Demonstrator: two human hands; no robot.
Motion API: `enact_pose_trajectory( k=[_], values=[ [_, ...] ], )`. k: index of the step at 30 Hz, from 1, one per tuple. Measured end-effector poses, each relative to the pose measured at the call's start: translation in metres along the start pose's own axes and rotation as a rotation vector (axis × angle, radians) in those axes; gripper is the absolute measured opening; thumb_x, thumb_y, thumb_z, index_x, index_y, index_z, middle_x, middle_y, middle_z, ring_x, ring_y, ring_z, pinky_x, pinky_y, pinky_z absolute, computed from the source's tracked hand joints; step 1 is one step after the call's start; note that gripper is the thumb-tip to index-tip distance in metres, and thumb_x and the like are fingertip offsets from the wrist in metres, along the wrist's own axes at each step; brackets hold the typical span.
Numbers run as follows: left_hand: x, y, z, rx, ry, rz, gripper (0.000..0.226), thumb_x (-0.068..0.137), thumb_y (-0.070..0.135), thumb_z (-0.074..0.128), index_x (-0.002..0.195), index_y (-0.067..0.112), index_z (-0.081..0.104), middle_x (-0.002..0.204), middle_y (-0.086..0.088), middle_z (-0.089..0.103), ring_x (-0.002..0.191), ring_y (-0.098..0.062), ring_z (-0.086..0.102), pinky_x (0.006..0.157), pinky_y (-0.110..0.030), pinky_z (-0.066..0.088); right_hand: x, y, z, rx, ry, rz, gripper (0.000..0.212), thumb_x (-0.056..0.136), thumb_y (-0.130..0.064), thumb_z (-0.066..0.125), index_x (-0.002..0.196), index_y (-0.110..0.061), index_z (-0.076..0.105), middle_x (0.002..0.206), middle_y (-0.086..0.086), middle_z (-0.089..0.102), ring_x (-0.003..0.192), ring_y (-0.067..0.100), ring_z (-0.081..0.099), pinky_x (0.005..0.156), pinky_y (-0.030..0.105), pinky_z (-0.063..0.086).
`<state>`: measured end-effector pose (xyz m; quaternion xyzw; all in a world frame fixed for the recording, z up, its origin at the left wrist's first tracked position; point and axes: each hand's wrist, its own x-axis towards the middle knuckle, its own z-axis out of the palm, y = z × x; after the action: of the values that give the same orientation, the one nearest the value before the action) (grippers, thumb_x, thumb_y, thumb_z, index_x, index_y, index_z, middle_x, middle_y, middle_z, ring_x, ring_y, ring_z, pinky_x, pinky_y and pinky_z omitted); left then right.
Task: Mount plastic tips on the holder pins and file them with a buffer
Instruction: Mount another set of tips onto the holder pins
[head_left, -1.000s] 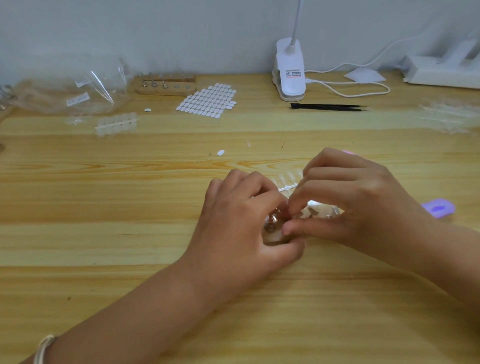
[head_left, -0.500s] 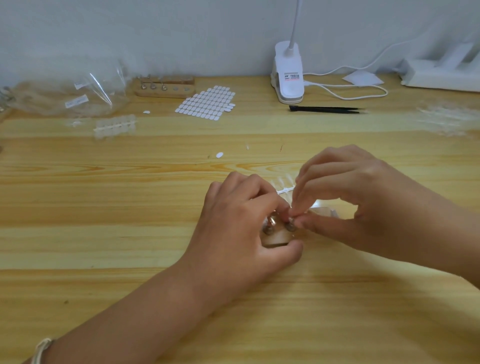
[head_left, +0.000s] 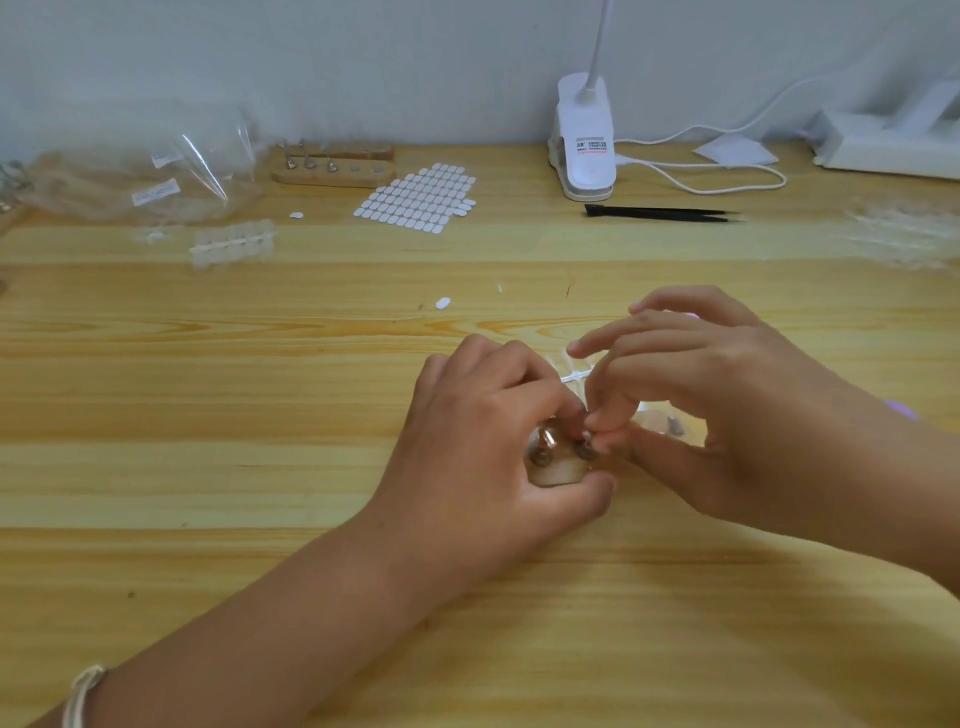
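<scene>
Holder (head_left: 558, 470): small wooden block, mid surface (head_left: 260, 467), left hand (head_left: 488, 441) curled round it. Plastic tip (head_left: 586, 435): barely visible, pinched by right hand (head_left: 701, 415) thumb and forefinger over pin (head_left: 589, 451), other fingers spread. I judge tip light, thin, slippery, crackable; grip side edges, press gently.

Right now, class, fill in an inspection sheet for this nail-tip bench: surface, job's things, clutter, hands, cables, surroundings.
Surface: wooden table, light planks.
Job's things: wooden holder under the hands; second holder at the back; strip of clear tips back left.
Clutter: sticker sheet, plastic bags, black tweezers, one loose sticker.
Hands: left hand grips the wooden holder; right hand pinches a pin in it; any tip there is too small to tell.
Cables: white cable loops beside the clip lamp.
Surroundings: pale wall; white box back right.
</scene>
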<state>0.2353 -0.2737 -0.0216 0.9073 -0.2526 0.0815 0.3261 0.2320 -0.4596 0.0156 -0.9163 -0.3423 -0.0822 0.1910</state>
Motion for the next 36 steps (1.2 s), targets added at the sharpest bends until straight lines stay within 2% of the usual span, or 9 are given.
enact_pose_trajectory(
  k=[5, 8, 11, 14, 16, 17, 21, 26, 36],
  values=[
    [-0.001, -0.002, 0.0, 0.034, -0.005, -0.015, 0.03, 0.063, 0.053, 0.071, 0.083, 0.031, 0.063, 0.091, 0.017, 0.055, 0.095, -0.008, 0.045, 0.087, -0.025, 0.029, -0.001, -0.003, -0.001, -0.019, -0.016, 0.039, 0.004, 0.078, -0.025, 0.069, 0.074, -0.025, 0.068, 0.082, -0.019, 0.07, 0.115, 0.008, 0.066, 0.106, 0.039, 0.039],
    [-0.001, -0.002, 0.0, 0.076, -0.022, -0.06, 0.043, 0.062, 0.063, 0.06, 0.095, 0.035, 0.062, 0.099, 0.021, 0.052, 0.101, -0.006, 0.043, 0.091, -0.024, 0.028, -0.001, -0.011, 0.002, -0.098, 0.04, 0.044, 0.006, 0.075, -0.024, 0.07, 0.069, -0.023, 0.07, 0.076, -0.012, 0.071, 0.103, 0.018, 0.072, 0.092, 0.047, 0.054],
    [-0.001, 0.0, -0.001, 0.125, -0.05, -0.086, 0.056, 0.062, 0.069, 0.051, 0.107, 0.036, 0.06, 0.106, 0.023, 0.049, 0.107, -0.003, 0.041, 0.094, -0.023, 0.026, -0.001, -0.016, 0.003, -0.187, 0.093, 0.036, 0.009, 0.073, -0.028, 0.071, 0.068, -0.021, 0.075, 0.076, -0.007, 0.073, 0.092, 0.023, 0.074, 0.084, 0.046, 0.058],
    [-0.001, 0.0, -0.002, 0.129, -0.092, -0.063, 0.059, 0.063, 0.071, 0.048, 0.11, 0.037, 0.059, 0.109, 0.024, 0.048, 0.109, 0.0, 0.039, 0.095, -0.021, 0.022, 0.001, -0.005, -0.009, -0.051, 0.14, 0.09, 0.017, 0.084, -0.033, 0.068, 0.084, -0.022, 0.081, 0.088, -0.01, 0.076, 0.089, 0.012, 0.071, 0.085, 0.03, 0.055],
    [-0.001, 0.0, -0.002, 0.116, -0.088, -0.048, 0.059, 0.063, 0.07, 0.051, 0.11, 0.035, 0.059, 0.111, 0.024, 0.049, 0.111, 0.002, 0.039, 0.098, -0.019, 0.021, 0.003, 0.011, -0.019, 0.118, 0.167, 0.187, 0.015, 0.094, -0.032, 0.068, 0.093, -0.024, 0.08, 0.092, -0.014, 0.076, 0.087, 0.002, 0.065, 0.081, 0.012, 0.046],
    [-0.001, 0.0, -0.003, 0.113, -0.083, -0.041, 0.059, 0.064, 0.069, 0.052, 0.111, 0.034, 0.06, 0.112, 0.024, 0.05, 0.112, 0.002, 0.039, 0.099, -0.019, 0.02, 0.004, 0.02, -0.02, 0.194, 0.159, 0.239, 0.011, 0.093, -0.031, 0.07, 0.094, -0.027, 0.08, 0.092, -0.017, 0.075, 0.089, 0.001, 0.064, 0.081, 0.009, 0.044],
    [-0.001, 0.0, -0.002, 0.107, -0.084, -0.021, 0.057, 0.066, 0.066, 0.056, 0.114, 0.034, 0.059, 0.115, 0.025, 0.05, 0.116, 0.004, 0.038, 0.101, -0.017, 0.017, 0.005, 0.045, -0.006, 0.362, -0.036, 0.337, 0.015, 0.077, -0.023, 0.083, 0.09, -0.029, 0.08, 0.092, -0.016, 0.073, 0.1, 0.007, 0.063, 0.092, 0.033, 0.048],
    [0.0, -0.001, -0.002, 0.059, -0.064, -0.01, 0.054, 0.064, 0.062, 0.063, 0.109, 0.032, 0.066, 0.111, 0.023, 0.057, 0.111, 0.005, 0.045, 0.101, -0.017, 0.021, 0.014, 0.046, -0.001, 0.368, -0.093, 0.324, 0.022, 0.062, -0.047, 0.078, 0.082, -0.038, 0.078, 0.087, -0.021, 0.07, 0.102, 0.007, 0.057, 0.09, 0.03, 0.045],
    [0.001, -0.002, -0.004, 0.025, -0.073, -0.023, 0.061, 0.059, 0.063, 0.069, 0.112, 0.033, 0.069, 0.113, 0.026, 0.058, 0.113, 0.01, 0.043, 0.104, -0.02, 0.022, 0.016, 0.046, 0.002, 0.283, -0.113, 0.246, 0.03, 0.062, -0.056, 0.072, 0.083, -0.035, 0.077, 0.086, -0.018, 0.068, 0.1, 0.005, 0.054, 0.088, 0.028, 0.045]
  ],
)
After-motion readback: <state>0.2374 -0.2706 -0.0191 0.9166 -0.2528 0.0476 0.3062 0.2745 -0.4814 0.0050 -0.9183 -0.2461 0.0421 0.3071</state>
